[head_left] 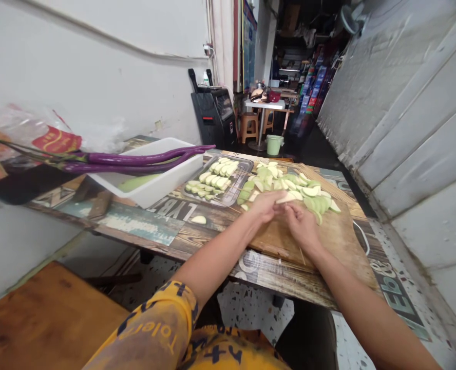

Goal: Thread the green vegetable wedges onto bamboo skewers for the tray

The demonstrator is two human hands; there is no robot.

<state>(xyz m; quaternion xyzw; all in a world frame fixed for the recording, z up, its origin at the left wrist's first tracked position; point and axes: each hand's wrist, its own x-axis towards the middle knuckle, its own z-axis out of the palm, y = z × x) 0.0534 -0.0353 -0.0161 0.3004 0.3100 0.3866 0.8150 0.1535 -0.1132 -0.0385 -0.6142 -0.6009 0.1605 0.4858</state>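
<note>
Above the wooden cutting board point(343, 241), my left hand point(265, 206) is closed on a pale green vegetable slice point(289, 197). Close beside it, my right hand point(301, 222) is pinched around a thin wooden skewer point(302, 256), whose end sticks out below the fist. How far the skewer's tip goes into the slice is hidden by the fingers. A pile of cut vegetable slices point(274, 177) covers the far part of the board. To the left, a clear plastic tray point(247, 165) holds several rows of slices.
Loose skewers point(339, 191) lie beyond the board. One slice point(199, 220) rests alone on the table. Long purple eggplants point(135, 160) lie across a white tub point(154, 192) containing a green vegetable point(139, 182). A black speaker point(214, 118) stands behind the table; plastic bags point(39, 128) are at left.
</note>
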